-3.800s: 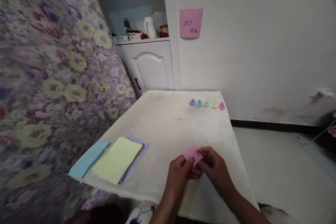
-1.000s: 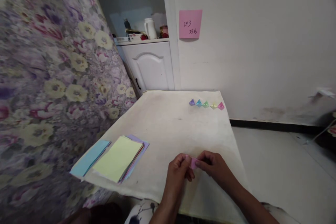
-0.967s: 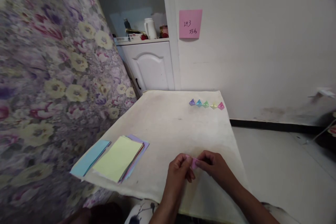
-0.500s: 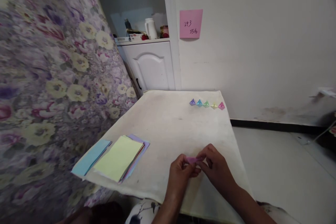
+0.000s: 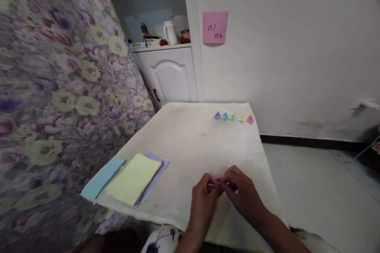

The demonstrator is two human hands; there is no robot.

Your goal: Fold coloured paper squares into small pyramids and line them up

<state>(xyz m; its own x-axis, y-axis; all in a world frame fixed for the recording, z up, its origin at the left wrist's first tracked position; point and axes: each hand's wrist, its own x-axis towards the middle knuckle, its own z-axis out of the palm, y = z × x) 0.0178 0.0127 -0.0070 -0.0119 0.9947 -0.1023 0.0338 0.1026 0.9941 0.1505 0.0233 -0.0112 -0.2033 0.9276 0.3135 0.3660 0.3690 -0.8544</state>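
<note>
In the head view, the left hand (image 5: 203, 195) and right hand (image 5: 242, 189) meet fingertip to fingertip, both drawn narrow and pinching one small pink paper (image 5: 217, 181) between them, above the table (image 5: 190, 146). Handling so small a piece well likely calls for light, even pressure, the left pinch steadying while the right works the edge, since a hard squeeze could crush the creases. The fingers cover most of the paper, so its exact folds cannot be told.

Well ahead of the right hand sits a row of five folded shapes (image 5: 233, 118). Off to the left hand's left lies a stack (image 5: 135, 178) of coloured sheets, with blue paper (image 5: 102, 180) just beyond it; neither stands between the hands.
</note>
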